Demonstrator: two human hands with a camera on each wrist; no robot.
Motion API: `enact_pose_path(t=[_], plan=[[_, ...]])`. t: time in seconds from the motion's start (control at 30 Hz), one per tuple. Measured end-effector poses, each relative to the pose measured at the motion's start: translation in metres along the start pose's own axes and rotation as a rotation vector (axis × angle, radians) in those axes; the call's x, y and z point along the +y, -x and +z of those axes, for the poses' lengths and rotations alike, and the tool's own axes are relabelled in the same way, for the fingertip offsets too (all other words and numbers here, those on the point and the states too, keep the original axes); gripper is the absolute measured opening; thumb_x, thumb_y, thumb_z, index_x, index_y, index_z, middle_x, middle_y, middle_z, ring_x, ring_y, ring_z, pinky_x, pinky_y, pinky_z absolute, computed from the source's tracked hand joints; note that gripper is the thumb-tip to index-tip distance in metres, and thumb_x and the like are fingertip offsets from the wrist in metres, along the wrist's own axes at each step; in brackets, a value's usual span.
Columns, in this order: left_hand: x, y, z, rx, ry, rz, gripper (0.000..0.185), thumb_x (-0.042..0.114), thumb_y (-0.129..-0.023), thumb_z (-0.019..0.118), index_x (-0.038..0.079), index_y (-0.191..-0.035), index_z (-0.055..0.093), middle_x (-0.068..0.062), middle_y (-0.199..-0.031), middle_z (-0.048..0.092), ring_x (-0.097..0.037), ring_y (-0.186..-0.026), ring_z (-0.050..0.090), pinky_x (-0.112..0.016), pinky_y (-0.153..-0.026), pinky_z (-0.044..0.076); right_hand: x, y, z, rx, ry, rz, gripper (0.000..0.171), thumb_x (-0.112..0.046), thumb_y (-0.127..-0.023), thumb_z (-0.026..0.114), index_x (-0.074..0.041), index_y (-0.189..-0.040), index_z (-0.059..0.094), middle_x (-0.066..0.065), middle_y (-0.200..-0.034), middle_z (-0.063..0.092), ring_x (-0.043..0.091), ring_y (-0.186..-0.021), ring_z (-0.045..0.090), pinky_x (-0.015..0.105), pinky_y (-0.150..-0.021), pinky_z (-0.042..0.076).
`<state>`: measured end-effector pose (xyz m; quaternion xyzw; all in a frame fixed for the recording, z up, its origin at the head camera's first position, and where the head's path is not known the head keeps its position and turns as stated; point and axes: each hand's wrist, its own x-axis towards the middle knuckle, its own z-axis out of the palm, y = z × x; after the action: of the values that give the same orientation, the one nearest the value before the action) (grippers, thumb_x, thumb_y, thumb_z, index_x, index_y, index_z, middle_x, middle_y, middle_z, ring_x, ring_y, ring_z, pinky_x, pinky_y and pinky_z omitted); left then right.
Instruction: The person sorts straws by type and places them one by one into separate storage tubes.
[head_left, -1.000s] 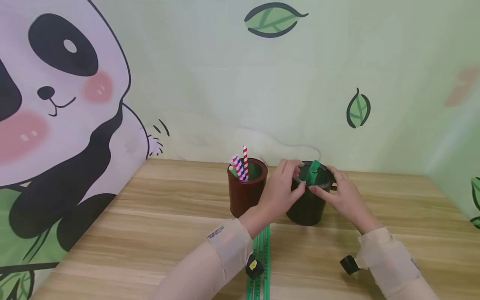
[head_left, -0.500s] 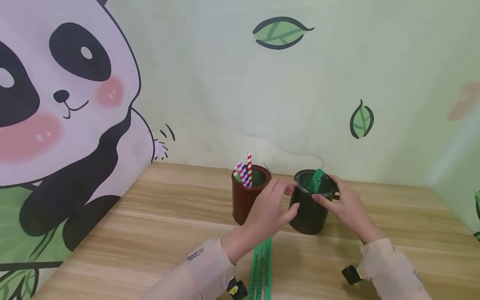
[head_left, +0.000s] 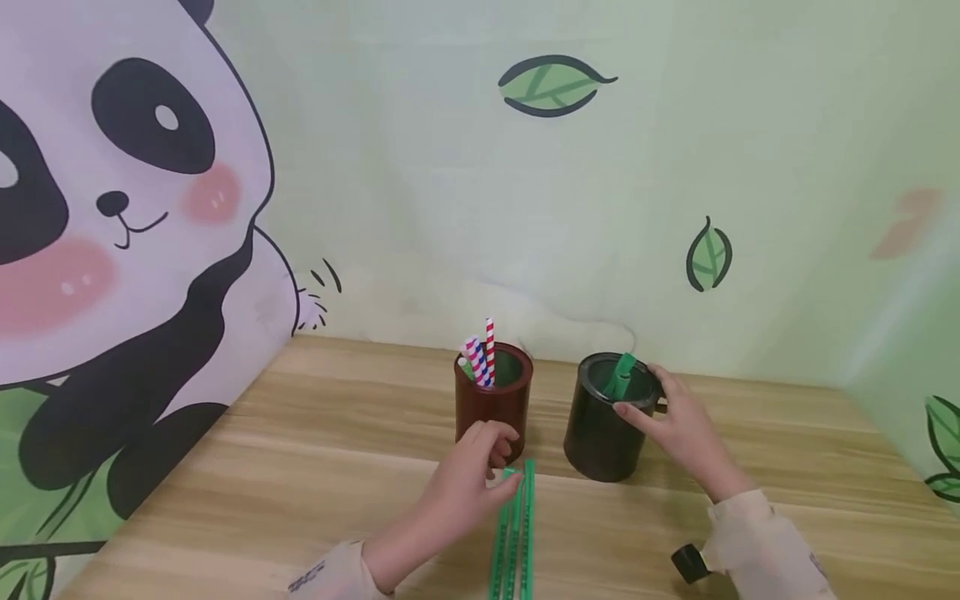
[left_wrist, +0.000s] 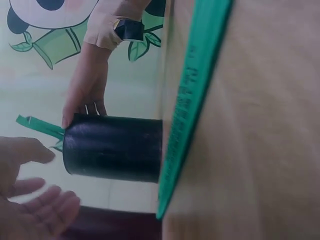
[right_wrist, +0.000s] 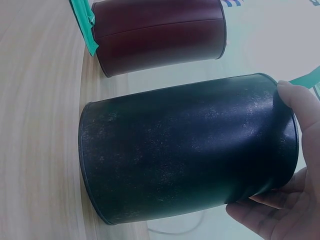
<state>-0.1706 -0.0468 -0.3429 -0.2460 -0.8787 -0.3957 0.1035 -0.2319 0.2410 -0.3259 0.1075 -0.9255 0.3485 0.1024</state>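
On the wooden table [head_left: 300, 467], the right hand [head_left: 678, 429] still grips the black cup [head_left: 603, 429] with one green straw [head_left: 621, 377] inside. The left hand [head_left: 465, 487] has left the cup and now touches the green straws [head_left: 517, 533] lying flat, fingers loose.

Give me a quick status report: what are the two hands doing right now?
Left hand open, fingertips at the green straws lying on the table. Right hand grips the black cup at its rim. Brown cup stands close behind the left hand.
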Motion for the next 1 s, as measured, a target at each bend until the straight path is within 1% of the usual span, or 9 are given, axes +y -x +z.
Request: enact_pose_path(t=[0.07,0.17,0.23,0.37,0.47,0.57,0.6,0.87,1.0], plan=[[-0.006,0.007,-0.002,-0.036,0.005,-0.065,0.035,0.006,-0.082,0.071,0.005,-0.113,0.054,-0.006,-0.094,0.055,-0.014,-0.082,0.057,-0.02,-0.069,0.049,0.0,0.001,0.002,-0.001,-0.009,0.003,0.084,-0.04,-0.09,0.064,0.01,-0.146,0.024,0.034,-0.143,0.036,0.047,-0.126,0.044,0.057,-0.099,0.045],[-0.013,0.016,-0.003,-0.073,0.014,-0.129,0.034,0.006,-0.08,0.071,0.005,-0.11,0.055,-0.007,-0.09,0.058,-0.013,-0.079,0.058,-0.021,-0.066,0.048,0.0,0.003,0.003,0.005,-0.012,0.003,0.084,-0.039,-0.09,0.063,0.01,-0.146,0.024,0.033,-0.143,0.036,0.047,-0.125,0.045,0.058,-0.099,0.044],[-0.017,0.02,-0.003,-0.109,0.04,-0.174,0.034,0.007,-0.079,0.072,0.004,-0.109,0.055,-0.008,-0.089,0.059,-0.013,-0.076,0.058,-0.023,-0.065,0.047,-0.001,0.003,0.002,0.006,-0.009,0.002,0.084,-0.04,-0.091,0.063,0.009,-0.146,0.024,0.033,-0.143,0.036,0.047,-0.124,0.046,0.058,-0.099,0.044],[-0.023,0.027,0.001,-0.171,0.078,-0.226,0.036,0.01,-0.078,0.074,0.002,-0.108,0.056,-0.007,-0.085,0.06,-0.013,-0.075,0.056,-0.025,-0.065,0.046,0.0,0.001,0.001,-0.003,-0.003,0.006,0.085,-0.042,-0.091,0.062,0.008,-0.147,0.023,0.032,-0.143,0.036,0.047,-0.124,0.046,0.058,-0.099,0.044],[-0.026,0.031,0.006,-0.216,0.146,-0.264,0.037,0.009,-0.079,0.073,0.0,-0.109,0.055,-0.006,-0.083,0.058,-0.011,-0.062,0.057,-0.024,-0.057,0.047,0.0,0.0,0.001,-0.004,-0.005,0.005,0.086,-0.042,-0.091,0.062,0.008,-0.147,0.022,0.032,-0.144,0.035,0.047,-0.126,0.044,0.058,-0.1,0.044],[-0.027,0.032,0.011,-0.249,0.216,-0.319,0.039,0.007,-0.08,0.072,-0.004,-0.112,0.052,-0.006,-0.08,0.055,-0.011,-0.048,0.055,-0.023,-0.048,0.046,-0.001,0.0,0.001,-0.003,-0.008,0.001,0.085,-0.041,-0.091,0.063,0.009,-0.147,0.023,0.033,-0.144,0.035,0.048,-0.127,0.043,0.059,-0.1,0.043],[-0.027,0.032,0.013,-0.256,0.229,-0.333,0.039,0.006,-0.08,0.072,-0.004,-0.112,0.051,-0.006,-0.08,0.053,-0.011,-0.044,0.055,-0.022,-0.045,0.045,-0.001,0.0,0.001,-0.001,-0.008,0.0,0.085,-0.04,-0.091,0.063,0.009,-0.147,0.023,0.033,-0.144,0.035,0.048,-0.127,0.043,0.059,-0.1,0.043],[-0.03,0.031,0.026,-0.25,0.175,-0.388,0.043,0.005,-0.076,0.076,-0.003,-0.11,0.052,-0.008,-0.085,0.051,-0.013,-0.044,0.054,-0.022,-0.042,0.045,0.0,0.001,0.0,-0.012,0.011,0.013,0.086,-0.042,-0.091,0.062,0.01,-0.147,0.022,0.035,-0.143,0.034,0.049,-0.126,0.042,0.059,-0.1,0.043],[-0.033,0.029,0.029,-0.25,0.135,-0.383,0.047,0.005,-0.074,0.078,-0.003,-0.11,0.051,-0.007,-0.084,0.049,-0.013,-0.042,0.054,-0.022,-0.041,0.044,0.001,-0.001,0.0,-0.018,0.014,0.02,0.087,-0.043,-0.091,0.062,0.01,-0.147,0.022,0.035,-0.144,0.034,0.049,-0.127,0.042,0.059,-0.1,0.043]])
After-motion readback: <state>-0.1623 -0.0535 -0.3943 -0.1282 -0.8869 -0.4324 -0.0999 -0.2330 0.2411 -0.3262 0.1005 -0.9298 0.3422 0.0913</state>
